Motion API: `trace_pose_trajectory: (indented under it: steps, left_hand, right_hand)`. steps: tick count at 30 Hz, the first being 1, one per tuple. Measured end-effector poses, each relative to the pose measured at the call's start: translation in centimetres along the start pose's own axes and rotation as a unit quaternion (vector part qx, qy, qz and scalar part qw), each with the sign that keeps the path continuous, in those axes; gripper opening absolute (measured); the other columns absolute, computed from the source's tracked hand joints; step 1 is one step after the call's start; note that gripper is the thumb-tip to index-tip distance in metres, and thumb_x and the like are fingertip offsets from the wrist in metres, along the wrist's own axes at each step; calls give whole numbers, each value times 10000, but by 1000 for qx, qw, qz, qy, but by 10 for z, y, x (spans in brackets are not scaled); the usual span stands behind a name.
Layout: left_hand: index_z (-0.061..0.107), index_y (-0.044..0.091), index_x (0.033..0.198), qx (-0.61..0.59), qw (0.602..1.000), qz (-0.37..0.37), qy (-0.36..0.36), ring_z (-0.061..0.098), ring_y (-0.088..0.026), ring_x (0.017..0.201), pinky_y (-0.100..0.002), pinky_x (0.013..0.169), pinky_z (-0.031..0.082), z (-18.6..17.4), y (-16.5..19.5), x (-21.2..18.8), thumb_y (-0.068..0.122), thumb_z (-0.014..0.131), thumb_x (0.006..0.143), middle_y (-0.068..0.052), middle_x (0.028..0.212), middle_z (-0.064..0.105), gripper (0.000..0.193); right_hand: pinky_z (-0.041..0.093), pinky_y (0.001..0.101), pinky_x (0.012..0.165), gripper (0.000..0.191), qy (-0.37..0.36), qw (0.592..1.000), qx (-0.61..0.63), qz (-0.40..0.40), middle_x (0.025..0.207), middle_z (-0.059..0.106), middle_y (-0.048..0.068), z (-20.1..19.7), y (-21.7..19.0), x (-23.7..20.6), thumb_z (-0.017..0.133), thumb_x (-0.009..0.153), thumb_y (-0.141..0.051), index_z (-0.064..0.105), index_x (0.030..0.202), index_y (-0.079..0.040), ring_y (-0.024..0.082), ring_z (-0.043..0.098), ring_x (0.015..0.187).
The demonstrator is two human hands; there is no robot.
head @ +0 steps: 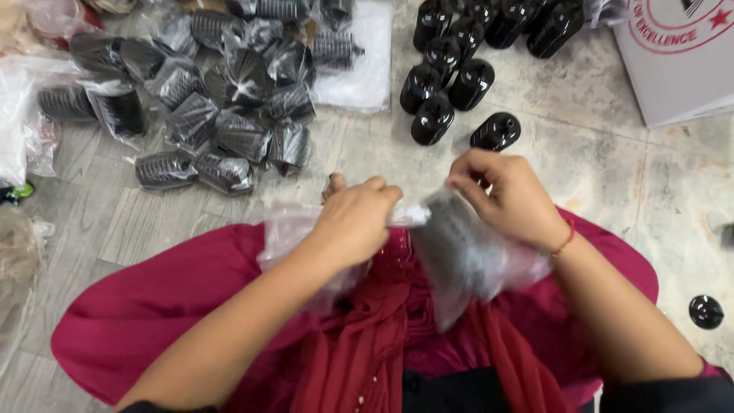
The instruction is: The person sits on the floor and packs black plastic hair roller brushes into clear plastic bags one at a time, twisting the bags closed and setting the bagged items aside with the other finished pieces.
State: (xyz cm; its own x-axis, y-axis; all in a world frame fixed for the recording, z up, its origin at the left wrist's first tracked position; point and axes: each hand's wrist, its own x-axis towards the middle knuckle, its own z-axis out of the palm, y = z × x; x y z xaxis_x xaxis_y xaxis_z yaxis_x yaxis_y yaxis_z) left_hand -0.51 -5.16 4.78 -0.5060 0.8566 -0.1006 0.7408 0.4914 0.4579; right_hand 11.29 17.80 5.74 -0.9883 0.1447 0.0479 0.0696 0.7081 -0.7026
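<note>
While my left hand (358,218) and right hand (508,195) pinch the clear bag (466,260), its dark part blurs, perhaps ribbed.

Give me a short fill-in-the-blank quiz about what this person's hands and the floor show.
1. Both hands, left hand and right hand, grip a clear plastic ____.
2. The bag holds a ribbed ____ part.
3. The bagged parts lie in a pile on the ____.
4. The glossy bare parts are ____ in colour.

Missing words: bag; black; floor; black
</note>
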Motion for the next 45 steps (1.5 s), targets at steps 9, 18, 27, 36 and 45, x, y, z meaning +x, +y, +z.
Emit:
trace_pose_trajectory:
  steps: [9,18,27,36,45]
  left_hand:
    - [687,33,1176,-422,902,46,77,697,-136,792,-511,969,319,18,-6,-9,93,674,857,-76,865,742,326]
    - [695,-66,1082,-706,706,7,-61,604,-80,720,-233,622,484,53,-39,-1,165,587,1008,-141,1181,773,266]
    - [742,3,1146,-644,760,-83,-3,682,-95,887,-233,736,517,101,-27,-15,70,669,950,-63,1039,767,219]
    - [745,17,1194,-504,852,65,130,711,-201,947,-292,835,547,110,-2,-22,-111,635,841,-105,1024,717,392]
    - [740,31,1113,-497,856,52,129,738,-213,992,-297,878,563,105,-6,-22,-103,650,814,-95,1052,732,340]
  right_hand:
    - [550,273,746,283,-15,996,-10,-87,889,701,77,9,23,-13,780,740,-68,701,1004,-6,147,703,823]
    - [575,267,832,70,-30,983,168,-71,1022,770,54,15,-6,-17,663,972,-57,699,995,-2,132,722,894]
    - [562,258,743,76,96,946,276,140,1023,735,84,81,-7,-47,744,918,-21,696,918,37,111,666,852]
    - [496,297,987,89,59,925,323,192,1390,614,108,82,-7,-63,703,885,-2,767,938,29,141,607,1208]
    - [521,284,948,180,87,879,427,192,1403,590,86,85,-6,-55,613,957,-18,711,1105,-45,143,630,1122]
